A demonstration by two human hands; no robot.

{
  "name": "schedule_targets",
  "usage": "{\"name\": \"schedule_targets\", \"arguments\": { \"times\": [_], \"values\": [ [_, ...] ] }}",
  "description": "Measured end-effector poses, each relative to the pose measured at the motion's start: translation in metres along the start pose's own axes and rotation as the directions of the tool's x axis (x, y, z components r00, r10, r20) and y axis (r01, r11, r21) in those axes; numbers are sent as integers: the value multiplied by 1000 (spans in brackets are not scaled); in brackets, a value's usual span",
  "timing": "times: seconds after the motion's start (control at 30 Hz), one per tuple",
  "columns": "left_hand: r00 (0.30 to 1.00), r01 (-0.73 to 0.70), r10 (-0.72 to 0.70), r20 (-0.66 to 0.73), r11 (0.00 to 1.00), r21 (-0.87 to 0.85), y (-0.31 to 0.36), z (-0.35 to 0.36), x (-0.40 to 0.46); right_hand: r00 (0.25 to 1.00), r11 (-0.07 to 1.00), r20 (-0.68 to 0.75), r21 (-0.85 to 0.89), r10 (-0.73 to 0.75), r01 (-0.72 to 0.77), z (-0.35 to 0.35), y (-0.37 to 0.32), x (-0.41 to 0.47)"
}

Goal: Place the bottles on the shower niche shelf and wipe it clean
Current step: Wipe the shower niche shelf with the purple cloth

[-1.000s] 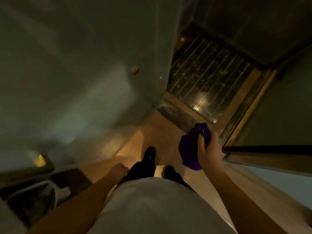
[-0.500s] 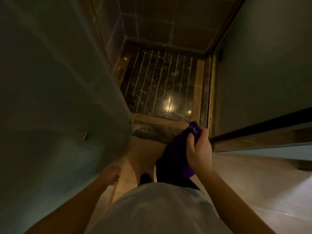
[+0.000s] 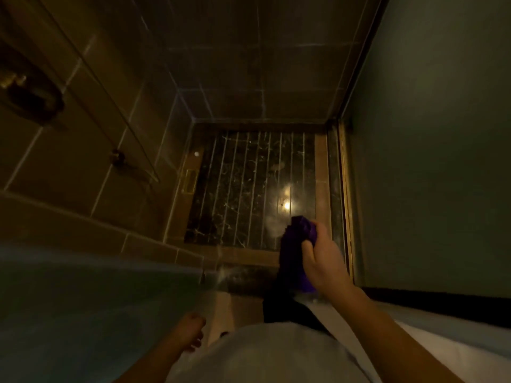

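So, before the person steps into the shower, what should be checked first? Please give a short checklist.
1. Cloth in hand: ok, the right hand grips the purple cloth.
2. Left hand free for bottles: ok, it holds nothing.
3. Bottles in sight: not ok, none visible.
4. Niche shelf located: cannot tell, too dark.
5. Shower floor dry: cannot tell, it only shows a light reflection.

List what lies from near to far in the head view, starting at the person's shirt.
Shirt → right hand gripping the purple cloth → dark marble shower floor → tiled back wall.
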State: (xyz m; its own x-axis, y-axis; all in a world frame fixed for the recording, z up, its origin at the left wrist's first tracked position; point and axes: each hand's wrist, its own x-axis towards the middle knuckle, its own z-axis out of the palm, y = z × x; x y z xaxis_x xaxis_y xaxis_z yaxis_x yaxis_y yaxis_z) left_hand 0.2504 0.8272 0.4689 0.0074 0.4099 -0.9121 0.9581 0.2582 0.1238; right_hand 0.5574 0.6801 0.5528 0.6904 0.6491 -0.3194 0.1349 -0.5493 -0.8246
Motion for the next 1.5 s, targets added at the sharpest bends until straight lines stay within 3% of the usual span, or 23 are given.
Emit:
{"name": "schedule_targets", "arguments": {
  "times": [0.17, 0.27, 0.43, 0.57, 0.67, 0.87, 1.03, 1.27, 1.5],
  "values": [
    [966, -240, 235, -111, 970, -35, 150, -10, 1, 997, 996, -6, 55, -76, 77, -56, -4, 67],
    [936, -351, 350, -26, 935, -49, 227, 6, -21, 997, 993, -49, 96, -67, 71, -88, -6, 93],
    [854, -520, 463, 236, 763, 384, 297, 38, -50, 986, 990, -164, 124, -42, 63, -116, 1, 108],
    [871, -491, 377, 315, 683, 540, 316, 34, -39, 974, 987, -221, 160, 53, -18, -117, 16, 117],
    [896, -442, 324, 302, 693, 569, 323, 14, -13, 961, 980, -248, 183, 121, -76, -111, 25, 127],
    [935, -348, 305, 178, 884, 311, 362, -35, 46, 943, 977, -281, 163, 178, -136, -106, 10, 178],
    [914, -383, 336, 227, 898, 217, 431, -84, 95, 942, 985, -300, 123, 152, -120, -112, -33, 269],
    [928, -360, 340, 151, 923, 135, 506, -176, 165, 883, 976, -439, 204, 167, -83, -118, -89, 393],
    [994, -89, 83, 77, 993, 79, 496, -260, 201, 917, 983, -383, 178, 115, -49, -102, -128, 477]
  ]
}}
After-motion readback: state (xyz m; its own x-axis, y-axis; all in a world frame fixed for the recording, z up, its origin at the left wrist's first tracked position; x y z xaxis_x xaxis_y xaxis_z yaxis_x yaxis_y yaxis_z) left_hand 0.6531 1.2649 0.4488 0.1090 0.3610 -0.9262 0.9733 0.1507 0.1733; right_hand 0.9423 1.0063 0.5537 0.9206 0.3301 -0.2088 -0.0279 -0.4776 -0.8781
